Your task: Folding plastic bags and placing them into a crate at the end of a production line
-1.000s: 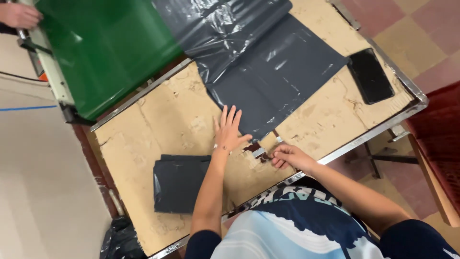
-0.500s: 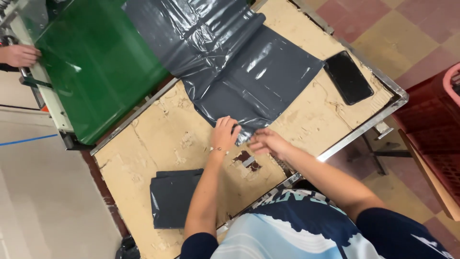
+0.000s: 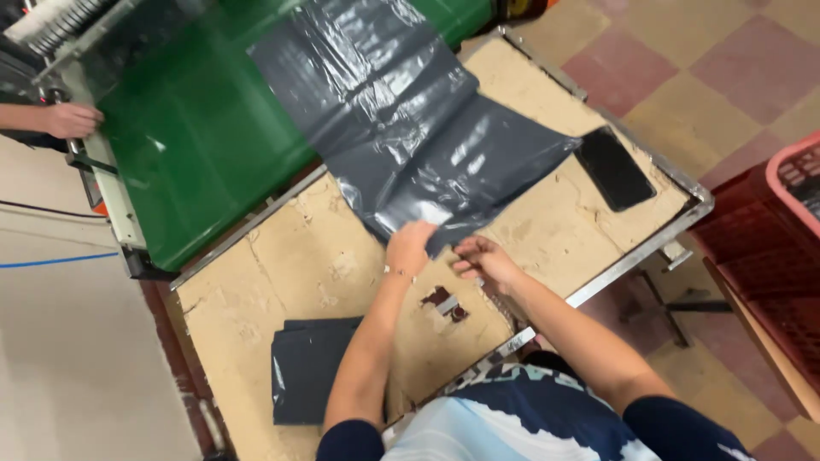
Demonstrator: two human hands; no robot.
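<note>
Change: since half a second ago both hands have shifted up the table to the near edge of the grey sheet, and the small dark-red piece that lay under them now lies uncovered below the hands.
Left hand [image 3: 410, 246]: fingers curled over the near edge of the grey plastic sheet [image 3: 410, 145], closed on the film's corner; how firmly it pinches cannot be told.
Right hand [image 3: 480, 258]: just beside the left, fingers bent and partly closed, fingertips at the same edge of the sheet; whether it actually holds the film cannot be told.
Grey plastic sheet: wrinkled and glossy, running from the green machine bed [image 3: 196, 154] down onto the worn tan table [image 3: 282, 265], its near edge at the hands.
Dark-red piece [image 3: 444, 303]: small, flat on the table, just below both hands, touching neither.
Folded grey stack [image 3: 309, 380]: on the table beside the left forearm, well apart from the hands.
Black phone [image 3: 613, 168]: flat near the table's far right corner, just beside the sheet's right edge.
Other person's hand [image 3: 70, 119]: at the machine's far left edge, resting on its frame.
Red crate [image 3: 769, 248]: on the floor to the right of the table.
</note>
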